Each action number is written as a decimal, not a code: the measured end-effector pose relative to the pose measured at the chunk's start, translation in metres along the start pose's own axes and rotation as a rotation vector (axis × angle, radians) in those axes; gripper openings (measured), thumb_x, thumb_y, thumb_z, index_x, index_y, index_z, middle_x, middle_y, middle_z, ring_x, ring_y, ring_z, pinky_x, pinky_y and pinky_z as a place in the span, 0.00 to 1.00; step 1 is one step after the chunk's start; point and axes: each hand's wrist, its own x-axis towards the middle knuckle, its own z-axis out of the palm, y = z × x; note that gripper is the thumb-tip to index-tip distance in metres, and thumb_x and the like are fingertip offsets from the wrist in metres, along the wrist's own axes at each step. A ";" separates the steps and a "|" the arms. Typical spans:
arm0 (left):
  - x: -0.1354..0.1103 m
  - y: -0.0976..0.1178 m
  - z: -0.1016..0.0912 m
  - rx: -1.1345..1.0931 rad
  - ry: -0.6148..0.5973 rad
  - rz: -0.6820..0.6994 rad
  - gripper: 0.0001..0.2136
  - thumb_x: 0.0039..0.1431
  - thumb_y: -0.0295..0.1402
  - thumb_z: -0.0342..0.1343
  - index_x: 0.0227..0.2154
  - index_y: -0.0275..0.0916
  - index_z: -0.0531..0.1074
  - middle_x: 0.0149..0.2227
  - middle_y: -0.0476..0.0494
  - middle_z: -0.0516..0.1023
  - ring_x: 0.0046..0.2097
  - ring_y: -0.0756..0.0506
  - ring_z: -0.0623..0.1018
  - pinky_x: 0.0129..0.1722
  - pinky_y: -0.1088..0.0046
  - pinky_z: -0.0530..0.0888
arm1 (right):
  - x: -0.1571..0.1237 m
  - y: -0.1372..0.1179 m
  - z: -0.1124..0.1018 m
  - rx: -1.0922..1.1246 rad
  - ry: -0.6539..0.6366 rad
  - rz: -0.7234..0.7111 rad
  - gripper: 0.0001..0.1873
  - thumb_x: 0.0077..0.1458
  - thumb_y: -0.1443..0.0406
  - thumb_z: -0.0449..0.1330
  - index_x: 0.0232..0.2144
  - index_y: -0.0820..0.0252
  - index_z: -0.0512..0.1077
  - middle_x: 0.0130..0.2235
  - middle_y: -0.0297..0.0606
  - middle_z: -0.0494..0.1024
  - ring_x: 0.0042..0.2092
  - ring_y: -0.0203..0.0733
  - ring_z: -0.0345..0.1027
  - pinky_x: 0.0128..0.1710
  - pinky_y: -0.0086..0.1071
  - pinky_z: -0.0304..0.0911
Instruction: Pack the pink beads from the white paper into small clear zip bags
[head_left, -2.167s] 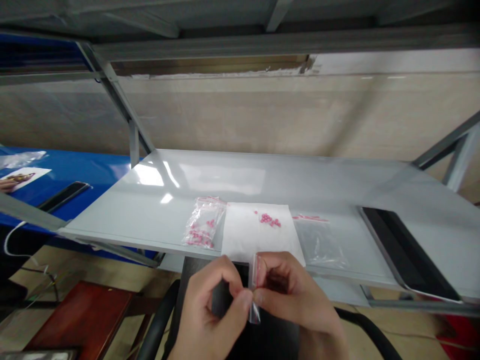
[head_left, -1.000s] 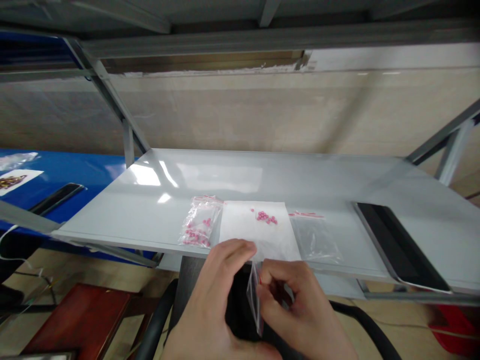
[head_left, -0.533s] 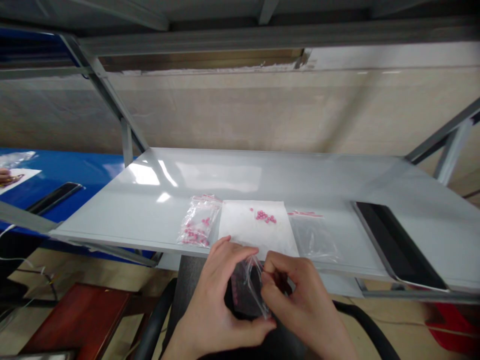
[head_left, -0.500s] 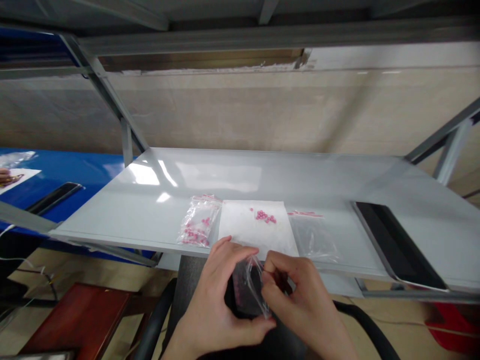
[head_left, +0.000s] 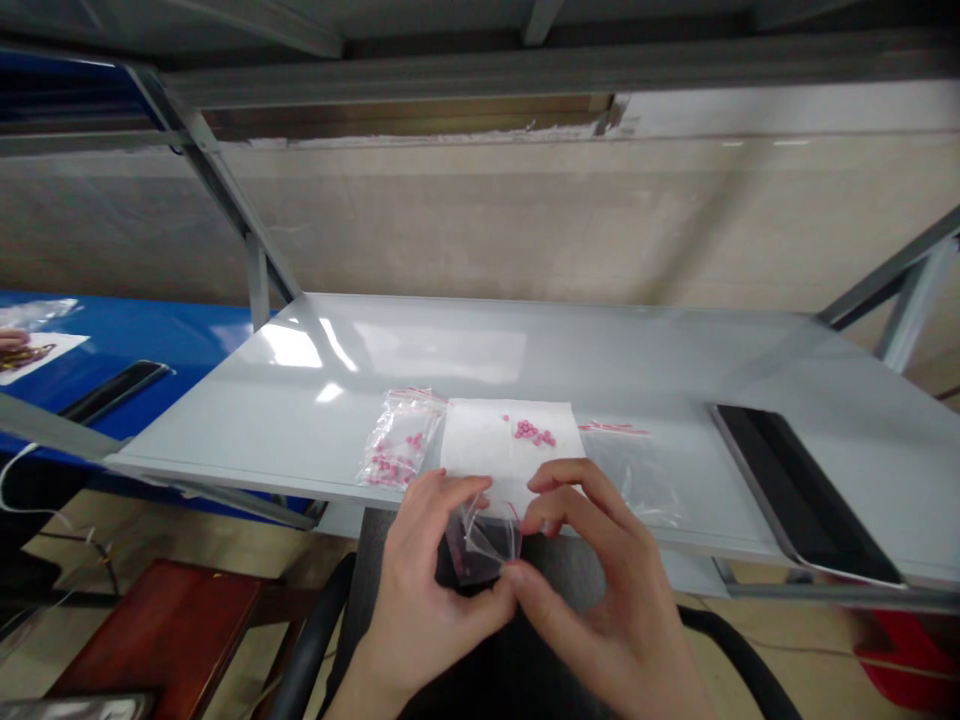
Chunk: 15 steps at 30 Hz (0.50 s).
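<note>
Both of my hands hold one small clear zip bag [head_left: 489,540] with a red strip, just below the front edge of the grey table [head_left: 645,360]. My left hand [head_left: 435,590] pinches its left side and my right hand [head_left: 600,590] pinches its right side and lower corner. The bag's mouth looks pulled apart. Beyond my fingers lies a white sheet [head_left: 487,445] with a small cluster of pink beads [head_left: 534,432]. A clear bag holding pink beads [head_left: 397,455] lies left of the sheet. Empty clear bags [head_left: 634,470] lie to its right.
A dark tablet [head_left: 795,500] lies at the table's right front. Grey frame posts [head_left: 255,290] rise at the left and right. A blue table [head_left: 112,350] with a phone [head_left: 112,392] stands to the left, with another person's hand [head_left: 13,340] on it. A black chair [head_left: 330,630] is under my hands.
My hands have risen a little toward the table edge. The bag has turned from edge-on to facing me, and its mouth has been spread between my fingers.
</note>
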 end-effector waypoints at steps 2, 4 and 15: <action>0.001 0.000 0.000 0.041 0.045 0.014 0.24 0.53 0.31 0.66 0.53 0.44 0.69 0.44 0.45 0.78 0.49 0.41 0.77 0.51 0.61 0.73 | -0.001 -0.001 0.004 -0.049 -0.027 -0.052 0.12 0.49 0.65 0.68 0.38 0.54 0.74 0.53 0.44 0.70 0.50 0.51 0.70 0.46 0.41 0.70; 0.002 0.001 0.000 0.083 0.082 0.061 0.23 0.55 0.30 0.66 0.53 0.43 0.69 0.45 0.44 0.78 0.48 0.42 0.77 0.52 0.61 0.72 | -0.002 0.001 0.009 -0.089 -0.075 -0.061 0.15 0.49 0.66 0.68 0.41 0.53 0.75 0.59 0.45 0.66 0.56 0.54 0.67 0.52 0.45 0.69; 0.005 0.006 0.000 -0.033 0.028 0.014 0.22 0.55 0.27 0.62 0.54 0.42 0.69 0.46 0.44 0.77 0.46 0.43 0.77 0.47 0.63 0.74 | 0.002 -0.001 0.010 0.092 -0.193 -0.049 0.11 0.65 0.68 0.55 0.33 0.55 0.76 0.59 0.40 0.69 0.60 0.46 0.65 0.57 0.38 0.65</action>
